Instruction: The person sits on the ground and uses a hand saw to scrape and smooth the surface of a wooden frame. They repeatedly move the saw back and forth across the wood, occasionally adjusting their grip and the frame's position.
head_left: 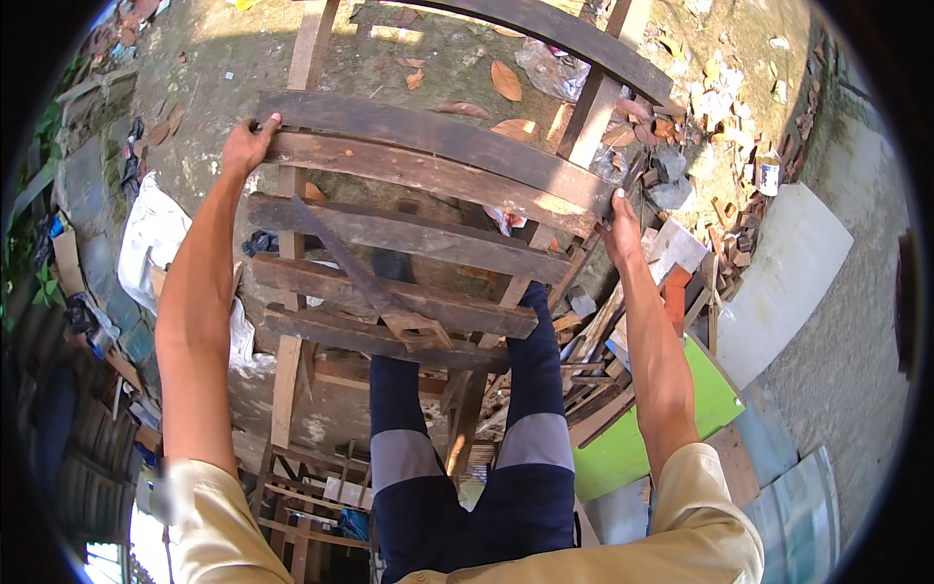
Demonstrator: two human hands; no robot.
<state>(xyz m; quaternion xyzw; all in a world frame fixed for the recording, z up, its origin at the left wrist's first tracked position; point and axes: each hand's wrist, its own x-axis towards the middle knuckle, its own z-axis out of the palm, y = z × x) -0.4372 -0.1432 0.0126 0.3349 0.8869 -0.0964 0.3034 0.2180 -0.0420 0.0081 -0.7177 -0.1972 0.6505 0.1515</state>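
My left hand (251, 146) is closed on the left end of a dark wooden plank (428, 131), thumb on top and its other fingers mostly hidden. At the plank's right end, my right hand (621, 229) grips with the thumb up. A browner plank (418, 177) runs right along its near side; whether my fingers hold that one too, I cannot tell. Both lie across two long wooden rails (587, 122). Nearer to me, several dark slats (409, 234) cross the same rails. A handsaw (362, 280) rests slantwise over these slats, its wooden handle toward me.
Another dark slat (545, 34) spans the rails farther off. To the right are scrap wood (598, 360), a green board (623, 443) and a pale sheet (778, 282) by a wall. White sacking (151, 238) lies left. Dry leaves (506, 82) litter the ground.
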